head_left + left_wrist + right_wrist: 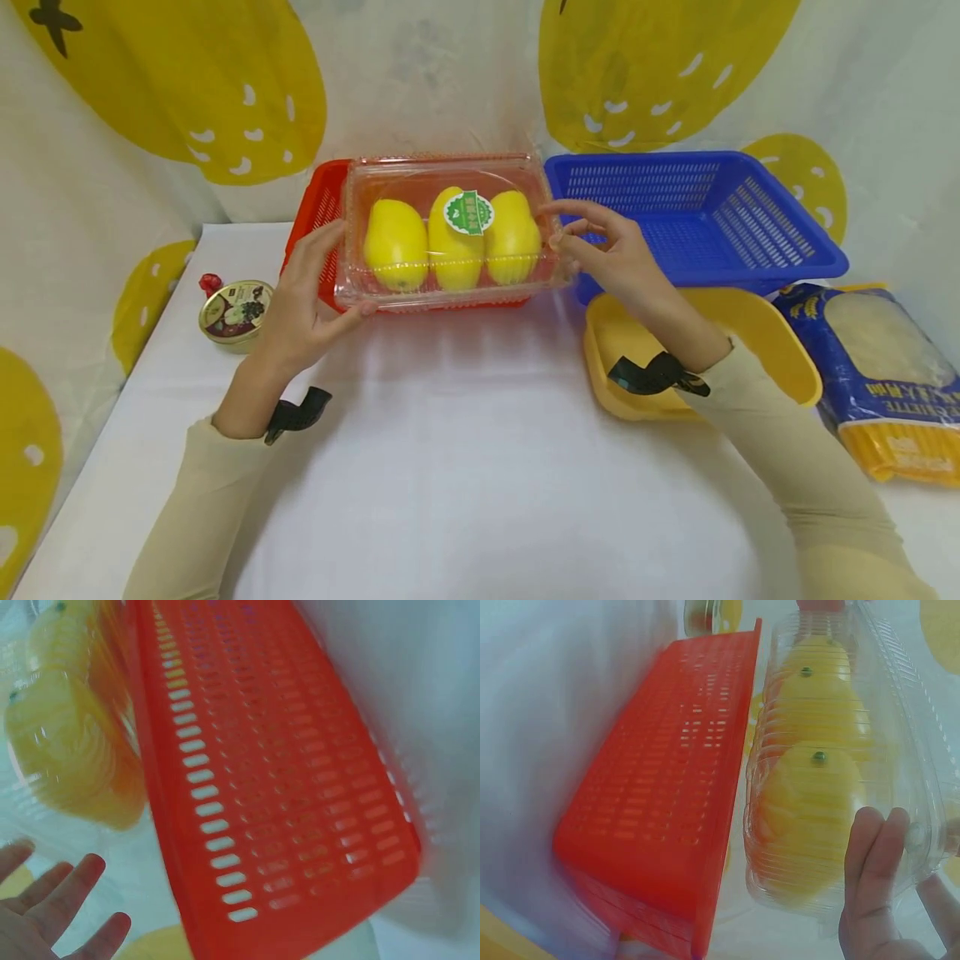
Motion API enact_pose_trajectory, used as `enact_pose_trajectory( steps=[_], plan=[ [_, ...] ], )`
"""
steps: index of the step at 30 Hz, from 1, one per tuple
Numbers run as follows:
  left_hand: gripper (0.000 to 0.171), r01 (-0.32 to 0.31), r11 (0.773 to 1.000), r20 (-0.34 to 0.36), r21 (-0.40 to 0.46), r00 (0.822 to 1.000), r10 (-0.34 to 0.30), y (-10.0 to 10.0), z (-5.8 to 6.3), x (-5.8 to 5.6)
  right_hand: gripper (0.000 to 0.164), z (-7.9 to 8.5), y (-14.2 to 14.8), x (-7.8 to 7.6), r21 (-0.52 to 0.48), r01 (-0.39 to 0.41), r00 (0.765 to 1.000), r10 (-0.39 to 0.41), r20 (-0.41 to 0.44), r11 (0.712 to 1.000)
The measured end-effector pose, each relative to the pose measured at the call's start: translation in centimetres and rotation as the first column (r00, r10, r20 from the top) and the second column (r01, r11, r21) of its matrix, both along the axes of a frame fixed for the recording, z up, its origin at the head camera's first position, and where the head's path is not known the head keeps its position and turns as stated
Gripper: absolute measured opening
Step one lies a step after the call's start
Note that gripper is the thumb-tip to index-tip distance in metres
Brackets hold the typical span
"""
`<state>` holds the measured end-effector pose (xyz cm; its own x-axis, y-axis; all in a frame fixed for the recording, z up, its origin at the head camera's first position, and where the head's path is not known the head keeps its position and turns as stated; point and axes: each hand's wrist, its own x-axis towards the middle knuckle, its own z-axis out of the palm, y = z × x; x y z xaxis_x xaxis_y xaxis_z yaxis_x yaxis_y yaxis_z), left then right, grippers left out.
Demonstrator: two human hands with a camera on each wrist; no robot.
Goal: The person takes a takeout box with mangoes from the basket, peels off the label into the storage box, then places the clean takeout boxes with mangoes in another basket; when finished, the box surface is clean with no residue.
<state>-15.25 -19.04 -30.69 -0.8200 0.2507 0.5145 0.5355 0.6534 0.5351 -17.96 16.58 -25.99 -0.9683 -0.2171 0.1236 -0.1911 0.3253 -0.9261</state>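
A clear plastic box (450, 293) with three yellow mangoes (396, 242) inside is held over the red basket (309, 242), with a green and white sticker (468, 213) on its lid. My left hand (294, 312) holds its left end, thumb at the front corner and fingers along the side. At the right end, my right hand (618, 254) pinches the rim between thumb and fingers. In the right wrist view, fingers of the right hand (874, 889) lie against the clear wall. The left wrist view shows spread fingers of the left hand (52, 919) near the mangoes.
A blue basket (780, 262) stands at the back right, with a yellow tub (806, 379) in front of it. Farther right lies a blue and orange packet (885, 375). A round tin (234, 312) sits left of my left hand. Patterned cloth (435, 83) hangs behind.
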Motion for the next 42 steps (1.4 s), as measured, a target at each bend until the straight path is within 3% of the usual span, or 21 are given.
enact_pose_trajectory(
  steps=[8,14,24,31,37,42],
  plan=[
    [0.084,-0.009,1.0,-0.015,-0.007,1.0,0.009,0.3,0.5,1.5,0.034,0.1,0.2,1.2,0.023,-0.004,1.0,0.004,-0.006,1.0],
    [0.084,-0.009,0.998,-0.085,-0.059,0.996,0.004,0.2,1.0,3.2,0.033,0.1,0.4,2.7,0.009,-0.044,0.998,0.044,-0.048,0.999],
    [0.091,0.017,0.999,-0.158,0.034,0.987,-0.011,0.2,0.8,5.1,0.033,-0.1,0.4,5.4,0.002,-0.073,0.996,0.073,-0.053,0.997],
    [0.095,0.027,0.999,-0.178,0.016,0.984,-0.024,0.3,0.6,5.9,0.031,-0.6,0.8,7.0,-0.023,-0.093,0.993,0.091,-0.075,0.995],
    [0.095,0.1,0.994,-0.178,0.049,0.98,-0.09,0.5,0.6,6.3,0.037,-1.2,1.4,8.5,-0.075,-0.126,0.983,0.114,-0.143,0.989],
    [0.095,0.132,0.989,-0.181,0.062,0.976,-0.119,0.5,0.4,6.9,0.037,-1.7,1.7,9.5,-0.091,-0.158,0.979,0.144,-0.141,0.983]
  ],
)
